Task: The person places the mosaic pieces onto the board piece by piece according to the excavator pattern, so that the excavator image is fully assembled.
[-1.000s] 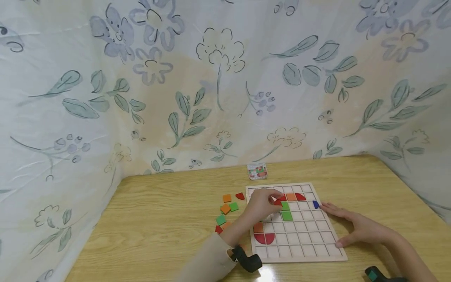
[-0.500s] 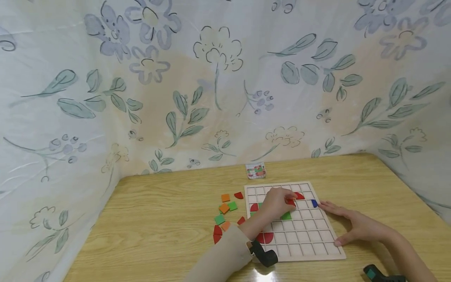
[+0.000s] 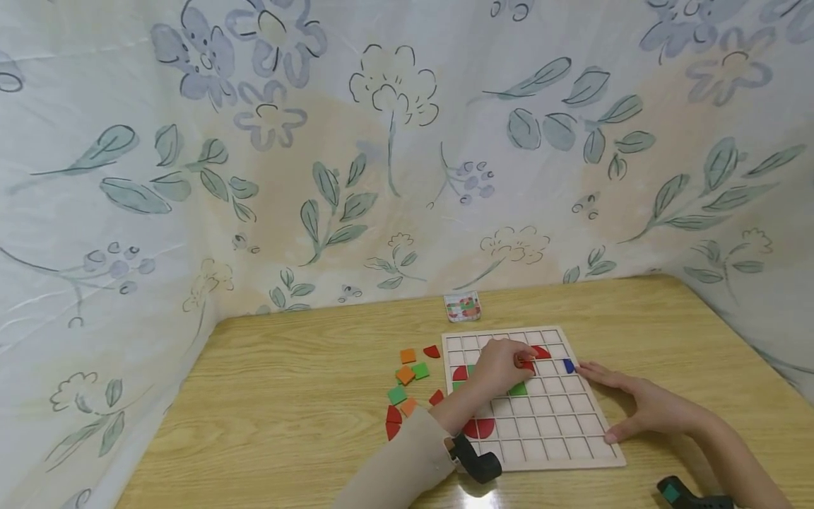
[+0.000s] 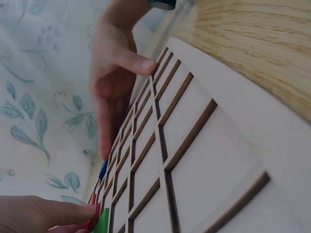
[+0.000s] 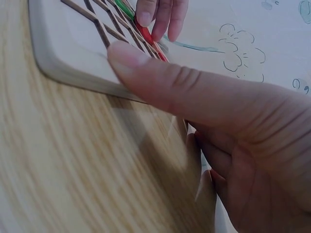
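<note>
My left hand point(image 3: 499, 371) is over the upper middle of a wooden grid board point(image 3: 559, 449). Between thumb and fingers it pinches a red quarter-circle tile point(image 3: 528, 366), low at a cell just right of a green square tile point(image 3: 518, 389). The left wrist view shows the thumb against the red tile point(image 4: 93, 219), beside the green tile point(image 4: 102, 222). My right hand point(image 3: 658, 410) rests at the board's right edge, fingers extended, with the thumb point(image 5: 131, 63) on the rim. Its fingertips lie close to a blue tile point(image 3: 569, 366). My left hand and forearm cover part of the board.
Several loose tiles lie left of the board, among them an orange square point(image 3: 408, 355), a green square point(image 3: 397, 394) and a red quarter circle point(image 3: 432, 351). A small pattern card point(image 3: 463, 307) lies behind the board. A floral cloth point(image 3: 394, 177) hangs behind the table.
My left hand has moved right across the board with the red tile, down to a cell beside the green square. It has barely moved in the last half second. The right hand stays put.
</note>
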Available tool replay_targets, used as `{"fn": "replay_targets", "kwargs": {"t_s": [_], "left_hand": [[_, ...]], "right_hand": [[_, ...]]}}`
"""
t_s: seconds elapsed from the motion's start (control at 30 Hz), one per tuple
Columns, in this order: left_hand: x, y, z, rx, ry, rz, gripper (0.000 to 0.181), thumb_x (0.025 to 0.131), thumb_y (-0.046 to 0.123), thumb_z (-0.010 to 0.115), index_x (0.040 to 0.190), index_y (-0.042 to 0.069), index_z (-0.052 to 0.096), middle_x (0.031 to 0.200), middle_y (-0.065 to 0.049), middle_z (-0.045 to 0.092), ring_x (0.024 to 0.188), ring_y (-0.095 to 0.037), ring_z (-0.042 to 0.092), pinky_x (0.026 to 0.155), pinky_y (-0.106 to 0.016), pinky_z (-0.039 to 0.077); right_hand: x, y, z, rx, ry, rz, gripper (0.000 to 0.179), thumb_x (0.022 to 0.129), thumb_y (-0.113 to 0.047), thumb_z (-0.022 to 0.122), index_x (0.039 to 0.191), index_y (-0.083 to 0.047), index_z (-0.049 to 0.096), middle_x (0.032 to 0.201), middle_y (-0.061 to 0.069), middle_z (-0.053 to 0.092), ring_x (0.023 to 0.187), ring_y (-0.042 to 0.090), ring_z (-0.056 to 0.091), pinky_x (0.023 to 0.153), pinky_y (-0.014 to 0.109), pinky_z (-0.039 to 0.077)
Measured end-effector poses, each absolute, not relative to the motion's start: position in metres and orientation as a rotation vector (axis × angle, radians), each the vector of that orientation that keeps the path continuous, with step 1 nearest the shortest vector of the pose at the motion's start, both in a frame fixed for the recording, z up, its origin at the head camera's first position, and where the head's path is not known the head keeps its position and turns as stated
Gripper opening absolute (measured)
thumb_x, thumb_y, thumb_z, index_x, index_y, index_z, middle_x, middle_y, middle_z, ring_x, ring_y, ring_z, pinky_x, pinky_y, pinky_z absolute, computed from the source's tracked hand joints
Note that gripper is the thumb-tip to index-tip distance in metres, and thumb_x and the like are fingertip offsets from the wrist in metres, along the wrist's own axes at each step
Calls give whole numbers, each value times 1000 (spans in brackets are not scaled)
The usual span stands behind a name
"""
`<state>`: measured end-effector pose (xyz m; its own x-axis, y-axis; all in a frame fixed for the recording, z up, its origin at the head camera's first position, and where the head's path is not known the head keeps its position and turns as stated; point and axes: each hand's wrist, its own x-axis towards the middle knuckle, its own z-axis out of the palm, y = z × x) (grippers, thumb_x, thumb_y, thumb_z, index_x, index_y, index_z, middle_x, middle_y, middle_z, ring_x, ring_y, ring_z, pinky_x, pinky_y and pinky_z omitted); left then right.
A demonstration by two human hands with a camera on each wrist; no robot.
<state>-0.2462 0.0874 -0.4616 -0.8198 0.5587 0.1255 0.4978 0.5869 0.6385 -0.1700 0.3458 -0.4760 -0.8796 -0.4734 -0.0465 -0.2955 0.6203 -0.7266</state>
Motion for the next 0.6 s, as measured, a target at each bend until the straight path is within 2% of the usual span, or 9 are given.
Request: {"fn": "replay_targets", "kwargs": {"t_s": [0.07, 0.1, 0.17, 0.23, 0.4, 0.6], "left_hand": [[-245, 89, -462, 881, 2715, 1064, 26, 78, 13, 74, 104, 17, 71, 86, 11, 67, 69, 4, 51, 62, -10, 38], [-244, 90, -461, 870, 2718, 1068, 26, 78, 13, 73, 103, 17, 71, 86, 11, 67, 70, 4, 51, 62, -10, 39], [-243, 92, -462, 852, 2727, 1078, 24, 77, 12, 74, 101, 17, 71, 85, 10, 67, 71, 3, 52, 63, -10, 39], [-242, 93, -462, 839, 2741, 1078, 24, 77, 11, 74, 100, 18, 71, 85, 11, 67, 71, 4, 53, 63, -10, 39], [-241, 95, -462, 818, 2754, 1057, 22, 78, 11, 72, 98, 18, 71, 86, 12, 66, 74, 4, 52, 65, -10, 40], [-241, 96, -465, 845, 2757, 1033, 18, 80, 15, 71, 97, 18, 71, 85, 12, 65, 74, 3, 52, 64, -10, 39]], "right_hand": [[-170, 346, -476, -642, 2634, -1090, 89, 67, -32, 80, 143, -17, 35, 150, 12, 25, 118, -29, 9, 101, 44, 28], [-170, 346, -476, -648, 2639, -1086, 89, 67, -32, 80, 143, -17, 35, 151, 10, 25, 118, -28, 10, 100, 42, 29], [-170, 346, -477, -649, 2650, -1077, 89, 67, -32, 79, 143, -18, 35, 150, 8, 26, 119, -28, 10, 95, 22, 28], [-170, 346, -477, -650, 2634, -1099, 89, 67, -32, 79, 143, -18, 35, 150, 11, 25, 119, -27, 10, 94, 14, 25], [-169, 346, -477, -649, 2619, -1132, 89, 67, -32, 79, 143, -18, 35, 150, 12, 24, 119, -27, 10, 89, 3, 17], [-168, 346, -481, -680, 2605, -1182, 89, 68, -30, 79, 143, -16, 35, 150, -9, 21, 121, -26, 10, 85, -3, 9]]}}
